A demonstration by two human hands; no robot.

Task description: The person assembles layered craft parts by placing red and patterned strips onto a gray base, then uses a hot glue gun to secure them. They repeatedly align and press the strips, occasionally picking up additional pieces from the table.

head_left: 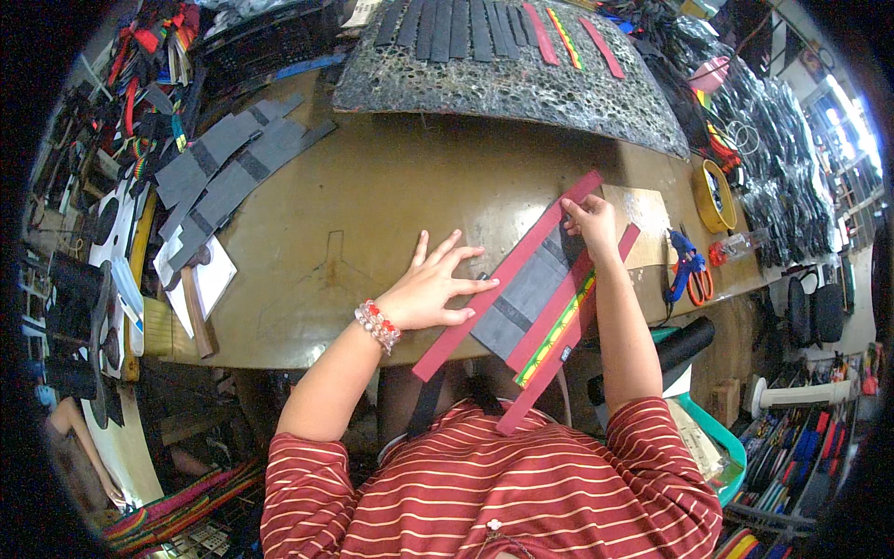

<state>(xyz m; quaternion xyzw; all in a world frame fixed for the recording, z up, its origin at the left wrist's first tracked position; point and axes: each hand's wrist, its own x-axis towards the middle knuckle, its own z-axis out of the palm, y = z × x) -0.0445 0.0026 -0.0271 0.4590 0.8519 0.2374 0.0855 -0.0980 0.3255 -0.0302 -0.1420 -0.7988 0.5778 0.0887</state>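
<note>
Grey panel (528, 300), one; striped strip (557, 332), one; left hand (430, 285) grip apart; right hand (594, 224) clamped on one maroon strip (528, 252).

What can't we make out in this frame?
All head view:
- Flat dark grey panel: upper end, covered by right hand.
- Right hand's grip: hidden by its own curled fingers.
- Small dark tag on long maroon strip: detail too small.
- Speckled grey-black board: far edge, cut off by top border.
</note>
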